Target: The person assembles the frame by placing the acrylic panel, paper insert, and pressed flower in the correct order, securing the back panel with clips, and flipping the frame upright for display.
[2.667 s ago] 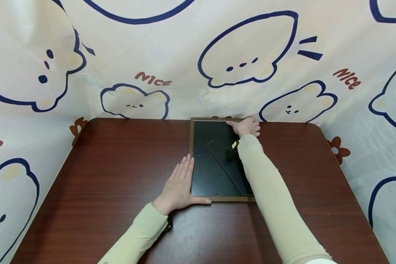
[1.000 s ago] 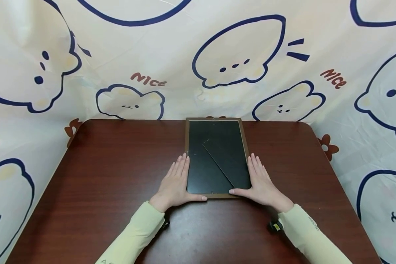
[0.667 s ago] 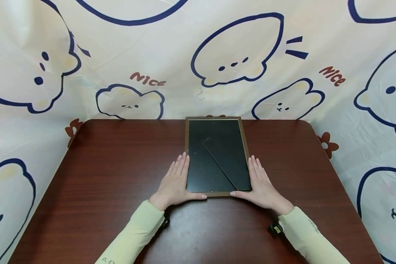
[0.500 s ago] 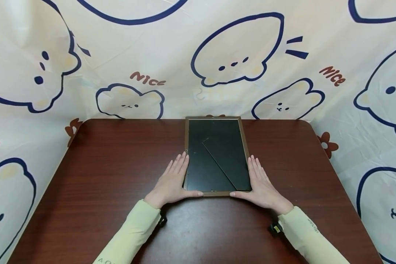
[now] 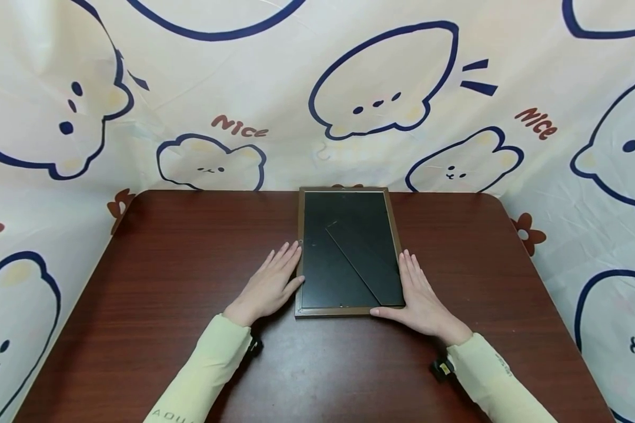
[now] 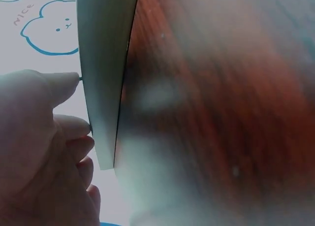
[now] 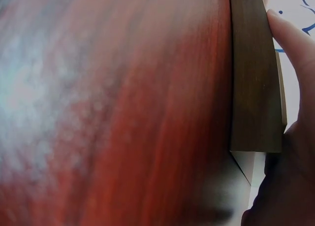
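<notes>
A picture frame (image 5: 317,258) with a brown border lies back side up at the far middle of the table, its dark backing and slanted stand facing me. My left hand (image 5: 267,285) is at its left edge with fingers straight, the thumb tip at the left border. On the other side my right hand (image 5: 425,299) rests along the right edge, thumb laid on the near border. The left wrist view shows the frame's side (image 6: 106,78) beside the fingertips. In the right wrist view the frame's near side (image 7: 256,78) sits by the thumb. The front of the frame is hidden.
The dark reddish-brown table (image 5: 190,247) has rounded far corners. A white cloth (image 5: 286,76) with bear drawings hangs behind it and on both sides. Each wrist wears a small black device, such as the right one (image 5: 441,367).
Earlier my right hand was at the frame's far right corner, then it came back to the near right. My left thumb has since left the near border and moved up to the left edge.
</notes>
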A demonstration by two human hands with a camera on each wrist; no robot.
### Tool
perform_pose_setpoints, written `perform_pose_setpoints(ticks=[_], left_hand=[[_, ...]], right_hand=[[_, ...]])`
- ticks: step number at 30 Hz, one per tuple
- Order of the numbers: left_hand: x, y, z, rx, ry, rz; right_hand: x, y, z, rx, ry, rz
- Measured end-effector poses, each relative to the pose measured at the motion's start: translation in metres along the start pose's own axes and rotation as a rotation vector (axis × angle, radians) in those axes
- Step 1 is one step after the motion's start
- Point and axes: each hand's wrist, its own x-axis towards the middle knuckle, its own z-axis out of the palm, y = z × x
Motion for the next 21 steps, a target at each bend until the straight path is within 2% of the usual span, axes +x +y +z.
perform_pose_setpoints(ticks=[5, 11, 18, 21], left_hand=[[0.0040, -0.0022, -0.0010, -0.037, -0.031, -0.026], [0.0063, -0.0059, -0.0045, -0.091, -0.068, -0.021], [0.0093, -0.0072, -0.0073, -0.090, -0.066, 0.023], [0.0103, -0.0101, -0.0087, -0.104, -0.090, 0.034]], right_hand=[[-0.0005, 0.0015, 0.0007, 0.005, -0.001, -0.002], [-0.0004, 0.0028, 0.0022, 0.016, -0.001, -0.006], [0.0000, 0.0042, 0.0030, 0.014, 0.013, -0.017], [0.0003, 0.0029, 0.0019, 0.017, 0.008, -0.019]])
